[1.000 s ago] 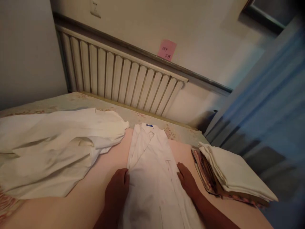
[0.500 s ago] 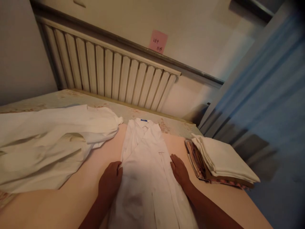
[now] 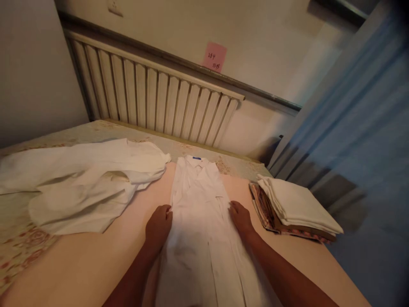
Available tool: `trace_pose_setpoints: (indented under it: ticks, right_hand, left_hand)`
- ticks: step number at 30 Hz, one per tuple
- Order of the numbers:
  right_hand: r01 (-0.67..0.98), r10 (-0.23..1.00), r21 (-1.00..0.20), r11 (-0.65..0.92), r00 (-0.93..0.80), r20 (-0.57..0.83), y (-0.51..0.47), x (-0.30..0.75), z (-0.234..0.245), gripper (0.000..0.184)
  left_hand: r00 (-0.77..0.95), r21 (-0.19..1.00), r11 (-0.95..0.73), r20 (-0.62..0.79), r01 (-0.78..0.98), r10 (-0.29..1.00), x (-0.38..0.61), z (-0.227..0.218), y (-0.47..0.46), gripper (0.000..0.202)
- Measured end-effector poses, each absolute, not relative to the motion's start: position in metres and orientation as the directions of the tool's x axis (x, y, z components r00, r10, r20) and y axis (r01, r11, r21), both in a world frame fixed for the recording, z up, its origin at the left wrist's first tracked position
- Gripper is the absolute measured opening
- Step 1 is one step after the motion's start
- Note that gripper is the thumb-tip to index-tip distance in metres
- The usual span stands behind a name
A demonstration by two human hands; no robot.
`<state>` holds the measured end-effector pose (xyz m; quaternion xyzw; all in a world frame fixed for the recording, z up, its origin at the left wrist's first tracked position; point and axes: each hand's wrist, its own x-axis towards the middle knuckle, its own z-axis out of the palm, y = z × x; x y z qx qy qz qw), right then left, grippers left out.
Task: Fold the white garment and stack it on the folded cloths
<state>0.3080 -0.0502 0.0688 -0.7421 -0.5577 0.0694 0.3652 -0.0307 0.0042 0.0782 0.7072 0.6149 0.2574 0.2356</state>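
A long white coat [image 3: 198, 230] lies face up before me, its sides folded inward. At its far end are the collar and a blue label. My left hand [image 3: 159, 224] is at the coat's left edge, fingers curled and closed on the cloth. Level with it on the opposite edge, my right hand [image 3: 240, 218] has its fingers bent over the fabric, closed on it. The coat's near end runs out of view at the bottom.
Another white garment [image 3: 92, 183] lies loosely spread at the left. To the right sits a stack of folded cloths [image 3: 297, 204], white on top. A pink sheet [image 3: 105, 264] lies beneath. Beyond are a radiator [image 3: 153, 94] and a blue curtain [image 3: 361, 162].
Both hands have moved slightly away from me along the coat's edges, and the right fingers are more bent. The left garment shows less spread toward me. The view has shifted a little.
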Motion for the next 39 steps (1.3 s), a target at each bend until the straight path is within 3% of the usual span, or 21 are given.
trace_pose_setpoints:
  ticks: [5,10,20,24,30,39]
  right_hand:
    - [0.68,0.903,-0.729,-0.084,0.36,0.232,-0.076,0.236,0.077,0.028]
    - [0.498,0.938,-0.85,-0.171,0.346,0.014,-0.115,0.165,0.076,0.017]
    - [0.089,0.884,-0.916,-0.39,0.315,-0.346,-0.131,0.136,0.081,0.029]
    - [0.179,0.931,-0.927,-0.329,0.226,-0.287,-0.134,0.13,0.081,0.03]
    - [0.342,0.947,-0.892,-0.296,0.228,-0.227,-0.133,0.114,0.087,0.029]
    - [0.334,0.928,-0.926,-0.176,0.371,-0.042,-0.157,0.149,0.144,0.027]
  left_hand:
    - [0.103,0.663,-0.129,0.079,0.737,0.992,-0.03,0.076,0.005,0.033]
    - [0.126,0.66,-0.144,0.075,0.738,0.989,-0.032,0.075,0.006,0.032]
    - [0.131,0.686,-0.135,0.058,0.715,0.99,-0.035,0.074,0.008,0.03]
    - [0.123,0.688,-0.13,0.06,0.714,0.991,-0.035,0.07,0.01,0.028]
    - [0.12,0.685,-0.14,0.077,0.715,0.99,-0.035,0.069,0.011,0.025]
    - [0.124,0.709,-0.155,0.096,0.688,0.988,-0.036,0.067,0.01,0.025]
